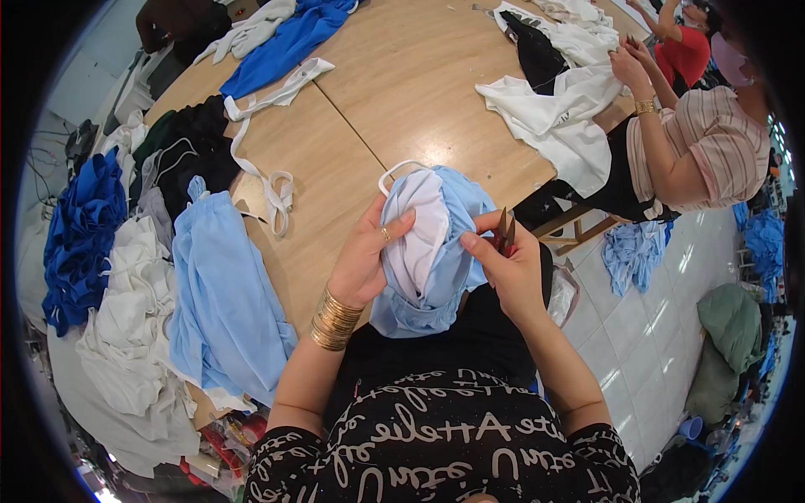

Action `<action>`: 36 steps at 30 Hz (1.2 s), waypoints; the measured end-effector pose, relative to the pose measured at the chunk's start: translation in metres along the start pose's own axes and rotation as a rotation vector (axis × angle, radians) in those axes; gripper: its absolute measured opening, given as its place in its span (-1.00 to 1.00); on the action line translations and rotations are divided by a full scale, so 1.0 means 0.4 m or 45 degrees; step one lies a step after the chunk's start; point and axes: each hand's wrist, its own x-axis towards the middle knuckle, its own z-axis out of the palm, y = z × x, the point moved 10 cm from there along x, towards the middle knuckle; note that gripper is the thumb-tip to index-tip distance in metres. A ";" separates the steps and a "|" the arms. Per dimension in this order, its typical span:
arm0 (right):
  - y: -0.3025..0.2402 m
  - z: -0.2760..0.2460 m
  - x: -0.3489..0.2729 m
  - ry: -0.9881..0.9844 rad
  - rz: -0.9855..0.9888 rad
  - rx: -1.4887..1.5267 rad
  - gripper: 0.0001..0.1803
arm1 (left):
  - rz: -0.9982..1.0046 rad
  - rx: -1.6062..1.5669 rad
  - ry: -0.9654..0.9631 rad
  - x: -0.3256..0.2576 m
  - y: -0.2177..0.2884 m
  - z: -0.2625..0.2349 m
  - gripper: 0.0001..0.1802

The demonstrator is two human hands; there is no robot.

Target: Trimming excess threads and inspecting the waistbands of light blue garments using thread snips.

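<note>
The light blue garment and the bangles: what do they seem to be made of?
The garment looks like soft woven or knit cloth, matte: it folds and gathers loosely in both hands. The bangles look like gold-coloured metal, shiny, with bright highlights; plated or solid cannot be told.

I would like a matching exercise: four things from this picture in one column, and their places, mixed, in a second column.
Things:
1. light blue garment
2. thread snips
3. gold bangles
4. dark blue cloth pile

Places:
A. on the left wrist
B. at the table's far left edge
C. held between both hands
D. in the right hand

Pairs: 1-C, 2-D, 3-A, 4-B
</note>
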 end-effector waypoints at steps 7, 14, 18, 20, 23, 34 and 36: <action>0.047 -0.010 -0.007 0.041 0.077 0.093 -0.89 | -0.457 -0.188 0.047 -0.065 -0.111 -0.047 -0.65; 0.086 -0.014 -0.018 -0.029 0.226 0.186 -0.88 | -0.149 0.185 0.247 -0.028 -0.067 -0.076 -0.65; 0.079 -0.041 -0.023 0.016 0.212 0.250 -0.87 | -0.080 0.129 0.250 -0.022 -0.063 -0.066 -0.65; 0.096 -0.069 -0.015 0.051 0.263 0.329 -0.87 | -0.082 0.152 0.275 -0.008 -0.075 -0.072 -0.65; 0.111 -0.102 0.012 0.145 0.297 0.420 -0.87 | -0.139 0.172 0.210 0.023 -0.093 -0.048 -0.63; -0.409 -0.180 0.373 0.214 -0.790 0.252 -0.83 | 0.754 0.618 -0.114 0.354 0.330 0.252 -0.58; -0.415 -0.186 0.417 0.200 -0.809 0.120 -0.86 | 0.854 0.763 -0.098 0.384 0.351 0.244 -0.62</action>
